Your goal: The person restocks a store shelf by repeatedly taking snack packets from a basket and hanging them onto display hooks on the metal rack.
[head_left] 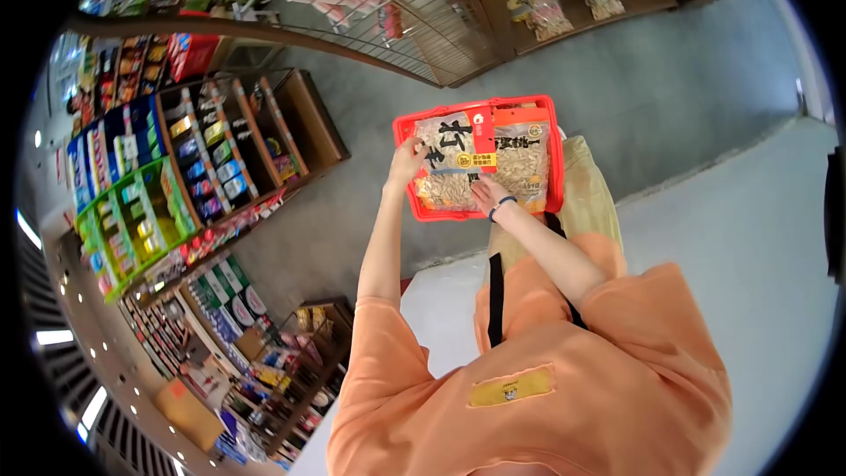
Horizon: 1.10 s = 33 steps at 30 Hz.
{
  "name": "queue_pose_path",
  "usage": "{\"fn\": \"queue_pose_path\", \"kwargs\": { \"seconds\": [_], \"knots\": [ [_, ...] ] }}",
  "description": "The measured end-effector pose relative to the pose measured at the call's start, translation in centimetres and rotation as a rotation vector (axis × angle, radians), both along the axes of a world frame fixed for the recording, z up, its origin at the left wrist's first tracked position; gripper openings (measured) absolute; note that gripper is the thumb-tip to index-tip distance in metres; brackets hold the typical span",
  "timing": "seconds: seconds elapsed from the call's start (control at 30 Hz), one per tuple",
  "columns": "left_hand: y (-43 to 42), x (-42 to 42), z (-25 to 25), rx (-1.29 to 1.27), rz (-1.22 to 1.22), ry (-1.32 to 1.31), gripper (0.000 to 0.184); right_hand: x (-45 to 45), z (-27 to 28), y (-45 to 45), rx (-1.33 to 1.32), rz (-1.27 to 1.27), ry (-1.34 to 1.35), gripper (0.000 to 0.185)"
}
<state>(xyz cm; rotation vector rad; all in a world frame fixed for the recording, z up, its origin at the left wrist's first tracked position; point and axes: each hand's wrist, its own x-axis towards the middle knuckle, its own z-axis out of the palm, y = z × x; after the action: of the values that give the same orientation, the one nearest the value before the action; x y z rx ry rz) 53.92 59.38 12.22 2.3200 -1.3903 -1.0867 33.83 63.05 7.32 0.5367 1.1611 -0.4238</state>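
Observation:
A red plastic basket (pixel 557 159) is in front of me, filled with clear packs of pale, nut-like snack food. On top, toward the left, lies a snack bag (pixel 445 139) with large black characters and a red strip. My left hand (pixel 407 161) pinches this bag's left edge by the basket's rim. At the bag's lower edge is my right hand (pixel 491 194), its fingers closed on the edge and a dark band at the wrist. Another snack pack (pixel 522 154) with a red top lies to the right, partly covered.
Shelves of packaged goods (pixel 211 150) stand to the left, with more stocked racks (pixel 273 370) at lower left. A wire rack (pixel 397 13) and a wooden shelf with bagged goods (pixel 546 13) are ahead. Grey floor (pixel 652 97) surrounds the basket; a white surface (pixel 731 220) lies to the right.

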Motion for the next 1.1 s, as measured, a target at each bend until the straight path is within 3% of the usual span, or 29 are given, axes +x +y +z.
{"fn": "queue_pose_path", "kwargs": {
  "seconds": [0.3, 0.5, 0.6, 0.77, 0.9, 1.1],
  "knots": [
    [-3.2, 0.9, -7.0, -0.117, -0.272, -0.076, 0.043, 2.9, -4.1, 1.6, -0.134, -0.125, 0.043, 0.045],
    [-2.6, 0.8, -7.8, 0.018, -0.34, -0.181, 0.05, 4.2, -3.7, 1.6, -0.16, -0.162, 0.159, 0.041],
    [-2.8, 0.1, -7.5, 0.083, -0.317, -0.201, 0.05, 4.2, -3.9, 1.9, -0.201, -0.191, 0.083, 0.035],
    [-2.4, 0.1, -7.4, 0.153, -0.39, -0.267, 0.048, 4.8, -4.8, 1.7, -0.08, -0.302, 0.074, 0.023],
    [-2.1, 0.6, -7.4, 0.054, -0.368, -0.266, 0.046, 4.8, -2.8, 1.1, -0.12, -0.229, 0.175, 0.033],
    [-0.9, 2.6, -6.6, -0.076, -0.227, 0.178, 0.041, 3.2, 0.5, 0.7, -0.312, -0.037, 0.131, 0.047]
  ]
}}
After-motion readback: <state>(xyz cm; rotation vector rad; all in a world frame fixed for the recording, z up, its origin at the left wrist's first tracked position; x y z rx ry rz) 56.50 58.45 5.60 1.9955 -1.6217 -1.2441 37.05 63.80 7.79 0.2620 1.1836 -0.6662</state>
